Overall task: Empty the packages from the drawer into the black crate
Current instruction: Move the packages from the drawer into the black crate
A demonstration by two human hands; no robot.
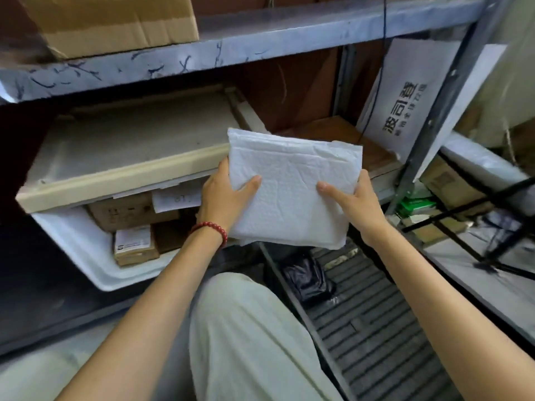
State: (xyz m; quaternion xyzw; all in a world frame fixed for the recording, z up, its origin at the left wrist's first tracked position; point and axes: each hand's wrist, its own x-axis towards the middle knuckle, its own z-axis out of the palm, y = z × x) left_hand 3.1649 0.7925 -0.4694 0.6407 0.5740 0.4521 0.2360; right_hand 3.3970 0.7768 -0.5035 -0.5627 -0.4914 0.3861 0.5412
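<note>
Both hands grip a stack of white padded mailers (292,186), held in the air in front of the shelving and clear of every surface. The left hand (224,195) clamps the stack's left edge, thumb laid across the top face and fingers hidden beneath; a red bead bracelet (212,228) circles that wrist. The right hand (354,204) clamps the right edge the same way, thumb on top. To the left, the white drawer (75,244) stands pulled out from under a beige-framed top (115,180). Inside the drawer lie a brown carton (130,212), a smaller labelled box (134,247) in front of it, and a loose paper slip (173,199) toward the back. The black crate (370,322) sits on the floor below and to the right of the mailers, its ribbed base exposed; a crumpled black bag (307,280) lies at its near-left corner. The person's knee in pale trousers (249,337) is just beside the crate's left wall. A grey shelf board (260,39) runs overhead, carrying a cardboard box (115,21). A white printed bag (405,102) leans at the right upright.
</note>
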